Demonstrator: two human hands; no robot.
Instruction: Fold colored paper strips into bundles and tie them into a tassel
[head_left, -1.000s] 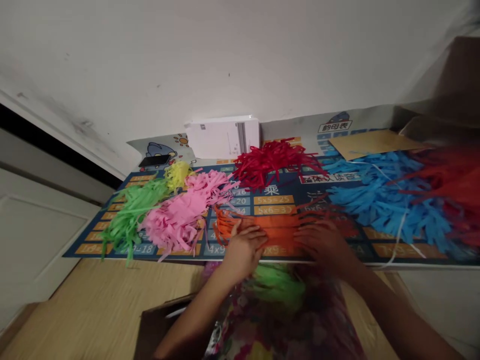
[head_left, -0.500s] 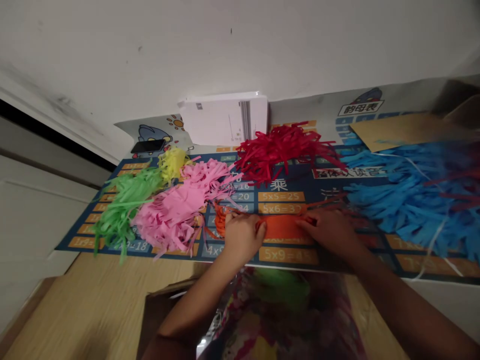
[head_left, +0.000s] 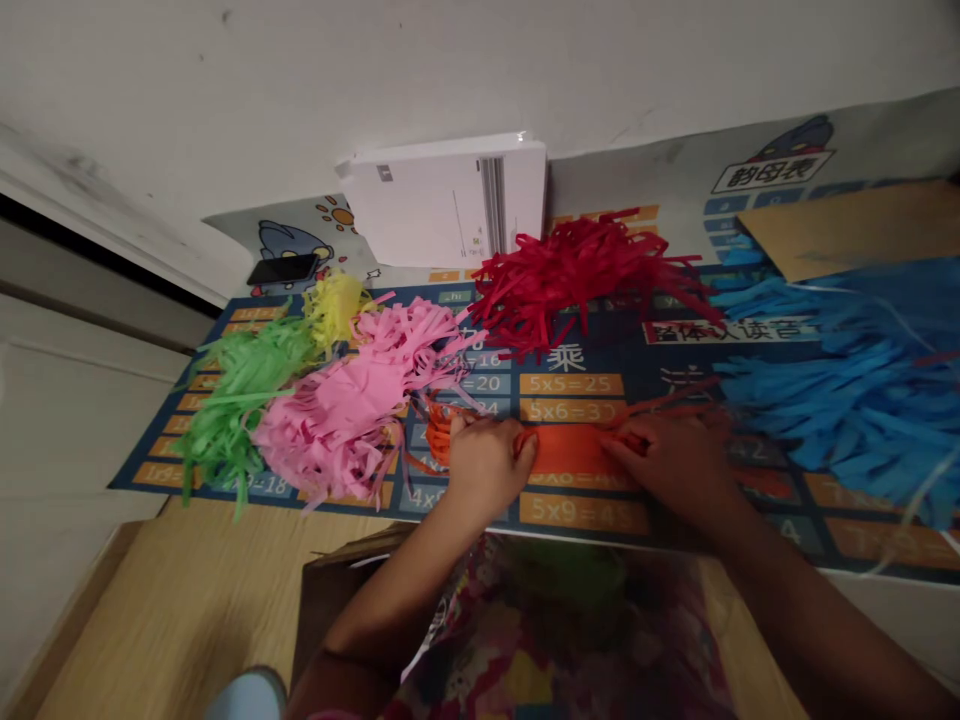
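Observation:
An orange fringed paper strip (head_left: 570, 448) lies flat on the blue multiplication-table mat (head_left: 577, 512), near its front edge. My left hand (head_left: 486, 462) has its fingers curled down on the strip's left end, beside the bunched orange fringe (head_left: 440, 432). My right hand (head_left: 675, 462) presses on the strip's right end, fingertips pinched against the paper. Between the two hands a short stretch of the orange band shows. Both forearms reach in from the bottom of the view.
Fringed paper piles lie on the mat: green (head_left: 232, 400), yellow (head_left: 334, 305), pink (head_left: 345, 405), red (head_left: 585, 280), blue (head_left: 847, 390). A white box (head_left: 450, 200) leans on the wall, a phone (head_left: 283, 268) and brown cardboard (head_left: 855, 230) nearby. A brown box (head_left: 337, 600) sits by my lap.
The view has tilted and moved closer to the mat. Both hands slid up the mat with the orange strip and now press it flatter and narrower.

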